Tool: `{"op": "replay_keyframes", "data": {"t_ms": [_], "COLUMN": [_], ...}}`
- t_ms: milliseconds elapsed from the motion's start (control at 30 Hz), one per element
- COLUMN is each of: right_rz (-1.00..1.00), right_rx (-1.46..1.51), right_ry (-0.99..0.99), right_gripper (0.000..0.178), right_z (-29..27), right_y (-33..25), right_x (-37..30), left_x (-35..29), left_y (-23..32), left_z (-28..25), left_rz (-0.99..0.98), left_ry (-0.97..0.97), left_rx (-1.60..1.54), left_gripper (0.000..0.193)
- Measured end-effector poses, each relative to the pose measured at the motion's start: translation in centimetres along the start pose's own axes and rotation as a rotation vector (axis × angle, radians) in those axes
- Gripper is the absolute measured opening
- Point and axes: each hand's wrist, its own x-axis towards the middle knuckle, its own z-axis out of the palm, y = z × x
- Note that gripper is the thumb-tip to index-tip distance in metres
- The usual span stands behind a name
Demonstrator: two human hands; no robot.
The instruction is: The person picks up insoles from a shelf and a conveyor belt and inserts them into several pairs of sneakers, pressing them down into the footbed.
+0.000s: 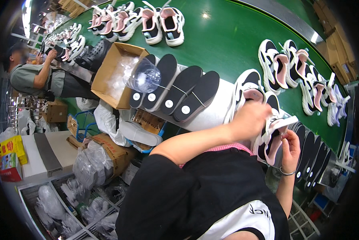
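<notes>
A white, black and pink sneaker (270, 145) is in front of me at the green bench's near edge, its white tongue raised. My right hand (290, 149), with a bracelet at the wrist, pinches the sneaker by its upper part near the tongue. My left hand (249, 120) is closed over the sneaker's upper side; its fingertips are partly hidden and slightly blurred, so what they pinch cannot be made out. Beside that hand, another sneaker (246, 86) of the same kind rests on the bench. Black insoles (189, 94) with round white stickers lie to the left, tied with thin string.
More sneakers (275, 66) line the green bench (223, 36). A cardboard box (103, 86) of clear plastic pieces stands left, a clear plastic dome (147, 76) at its edge. Further insoles (307, 152) lie right. Bins (57, 204) hold wrapped items lower left. A co-worker (37, 76) stands far left.
</notes>
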Motion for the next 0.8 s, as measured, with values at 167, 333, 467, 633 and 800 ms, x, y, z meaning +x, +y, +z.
{"op": "replay_keyframes", "data": {"t_ms": [167, 333, 467, 633, 800], "right_rz": [0.216, 0.289, 0.383, 0.105, 0.091], "right_rx": [-0.149, -0.331, -0.505, -0.536, -0.26], "right_ry": [0.085, -0.026, -0.108, -0.169, -0.145], "right_gripper": [0.035, 0.046, 0.043, 0.041, 0.038], "right_z": [-6.2, -4.6, -0.9, 0.6, -1.7], "right_y": [8.2, 11.8, 7.8, 6.3, 6.8], "right_x": [-0.9, -1.1, 0.9, 1.6, 1.3], "left_x": [0.0, -3.0, -2.1, 0.1, 1.6], "left_y": [-4.2, -4.5, -2.4, -0.8, -3.0], "left_z": [-16.8, -19.1, -7.3, 4.2, 4.0], "left_rz": [-0.04, -0.229, -0.148, -0.313, -0.338], "left_ry": [0.867, 0.769, 0.347, -0.444, -0.343], "left_rx": [0.733, 1.33, 0.325, 0.55, 0.388], "left_gripper": [0.009, 0.033, 0.043, 0.085, 0.05]}}
